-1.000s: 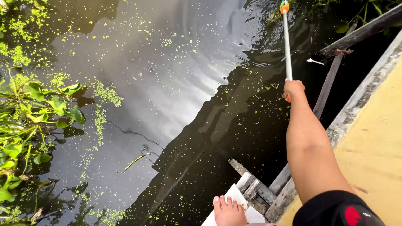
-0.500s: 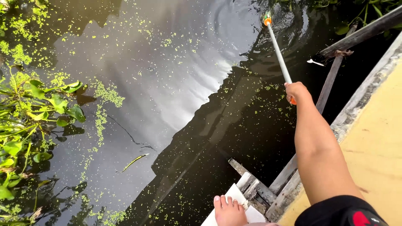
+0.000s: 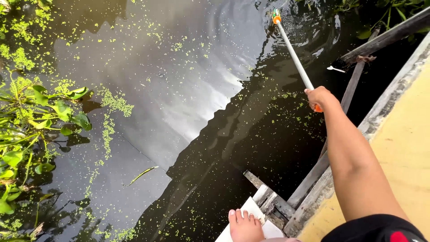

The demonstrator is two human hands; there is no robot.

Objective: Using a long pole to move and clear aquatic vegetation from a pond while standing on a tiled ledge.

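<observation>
At the bottom, the person's bare foot (image 3: 244,226) rests on a white board (image 3: 252,209) at the edge of the dark water (image 3: 188,89). Just beside it are some old grey wooden planks (image 3: 273,204), and to the right runs a yellow ledge (image 3: 398,157).

The person's right arm stretches out from the bottom right, over the water. The right hand (image 3: 319,97) is closed tight, with its fingers wrapped around the near end of a long white pole (image 3: 293,54). A bit of orange handle peeks out under the fist. The left hand cannot be seen at all.

The pole runs straight away from the fingers, up and to the left, out over the water. Its long line points from the hand to the far end, where an orange and green tip (image 3: 276,18) touches the water. Little ripples spread around the tip.

Far to the left, green leafy plants (image 3: 40,121) float, and tiny green specks dot the water.
</observation>
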